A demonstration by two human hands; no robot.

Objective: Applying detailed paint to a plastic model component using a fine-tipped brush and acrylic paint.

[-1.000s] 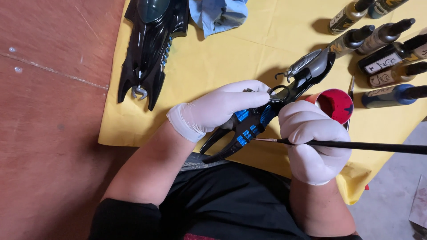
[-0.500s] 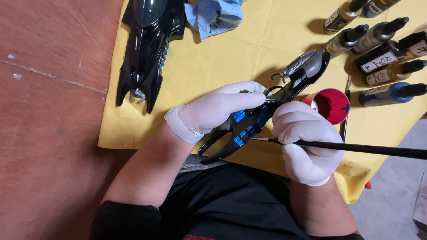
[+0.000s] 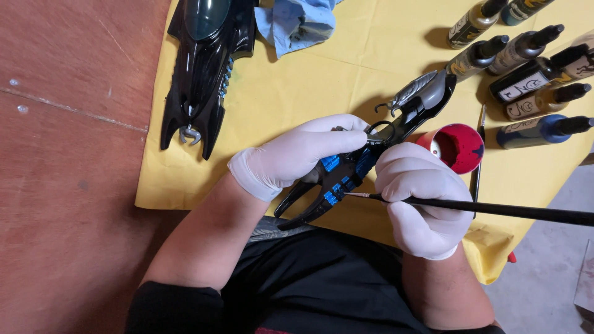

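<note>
Blue trim is being painted on the black toy car [image 3: 346, 179] that your left hand [image 3: 297, 154] clamps above your lap, while your right hand [image 3: 421, 204] pinches the brush [image 3: 495, 209] beside it, so the next stroke probably needs a steady tip.

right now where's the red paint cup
In the head view the red paint cup sits on the yellow cloth, just beyond the right hand, beside the paint bottles.

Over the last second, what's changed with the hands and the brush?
The brush in the right hand slid left, its tip now nearer the blue panels of the black model part. The left hand kept its grip on that part. Bottles and red cup stayed put.
</note>
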